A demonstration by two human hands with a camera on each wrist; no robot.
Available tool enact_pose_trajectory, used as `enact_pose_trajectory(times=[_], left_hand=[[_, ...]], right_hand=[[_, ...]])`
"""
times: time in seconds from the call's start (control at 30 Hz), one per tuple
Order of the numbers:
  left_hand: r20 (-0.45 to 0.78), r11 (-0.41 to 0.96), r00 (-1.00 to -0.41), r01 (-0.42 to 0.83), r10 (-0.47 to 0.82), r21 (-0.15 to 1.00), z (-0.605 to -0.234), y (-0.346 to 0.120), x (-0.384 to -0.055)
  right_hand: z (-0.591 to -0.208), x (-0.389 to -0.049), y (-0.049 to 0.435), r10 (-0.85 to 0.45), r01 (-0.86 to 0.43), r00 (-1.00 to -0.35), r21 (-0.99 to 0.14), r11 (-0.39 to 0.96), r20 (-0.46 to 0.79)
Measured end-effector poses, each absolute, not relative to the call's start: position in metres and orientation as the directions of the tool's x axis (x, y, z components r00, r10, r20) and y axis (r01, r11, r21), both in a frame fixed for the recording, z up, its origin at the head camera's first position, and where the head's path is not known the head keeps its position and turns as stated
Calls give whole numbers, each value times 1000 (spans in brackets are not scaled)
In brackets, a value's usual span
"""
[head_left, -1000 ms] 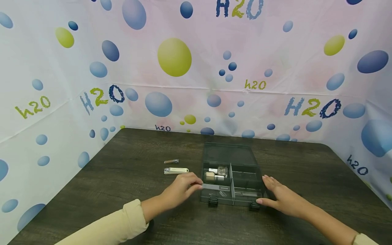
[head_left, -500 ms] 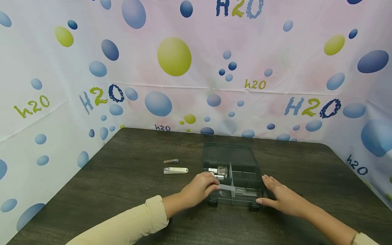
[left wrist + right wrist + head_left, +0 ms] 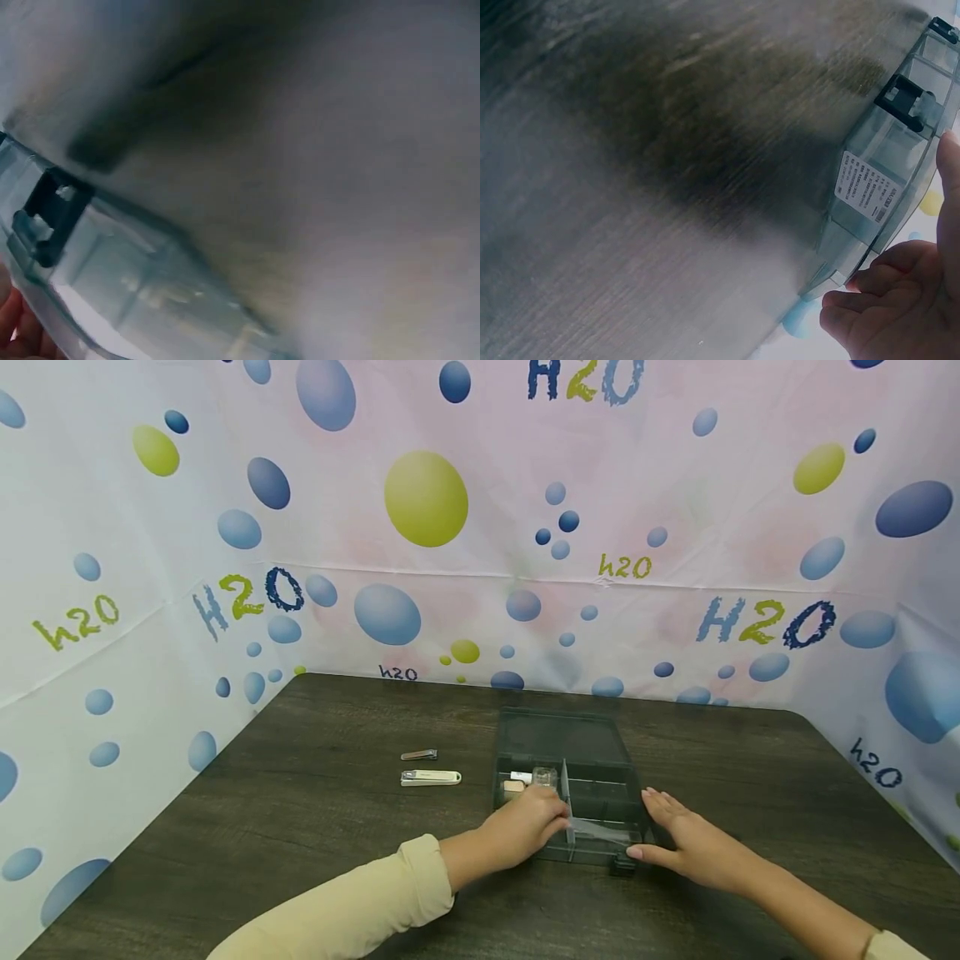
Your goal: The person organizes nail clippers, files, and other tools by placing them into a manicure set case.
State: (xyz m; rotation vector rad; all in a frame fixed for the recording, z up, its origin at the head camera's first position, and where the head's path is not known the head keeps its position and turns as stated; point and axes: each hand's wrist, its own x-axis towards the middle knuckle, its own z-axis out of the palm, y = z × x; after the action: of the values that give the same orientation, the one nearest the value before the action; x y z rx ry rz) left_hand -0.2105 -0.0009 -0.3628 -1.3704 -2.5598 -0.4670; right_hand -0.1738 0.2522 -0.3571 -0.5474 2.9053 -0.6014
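Observation:
My left hand is over the front of a dark translucent compartment box, whose lid lies back. Its fingers pinch one end of a clear flat strip, which reaches into the front right compartment; motion blurs it. My right hand rests at the box's right side, fingers straight along the wall and thumb at the front corner. Small bottles lie in the back left compartment, partly hidden by the left hand. In the right wrist view, the thumb and fingers of the right hand touch the box.
To the left of the box, a large nail clipper and a small nail clipper lie on the dark wooden table. A patterned curtain stands behind the table. Black latches project from the box's front.
My left hand has moved right across the box, carrying the clear strip from the front left compartment over the divider to the front right. The right hand and the box have stayed put.

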Motion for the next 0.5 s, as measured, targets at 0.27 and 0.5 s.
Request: enact_pose_trajectory(times=[0.27, 0.5], left_hand=[[318, 518, -481, 855, 817, -36, -360, 15, -211], [285, 554, -516, 830, 808, -67, -359, 19, -213]], right_hand=[[-358, -173, 254, -376, -323, -926, -420, 848, -46], [-357, -173, 253, -376, -325, -926, -420, 847, -42]])
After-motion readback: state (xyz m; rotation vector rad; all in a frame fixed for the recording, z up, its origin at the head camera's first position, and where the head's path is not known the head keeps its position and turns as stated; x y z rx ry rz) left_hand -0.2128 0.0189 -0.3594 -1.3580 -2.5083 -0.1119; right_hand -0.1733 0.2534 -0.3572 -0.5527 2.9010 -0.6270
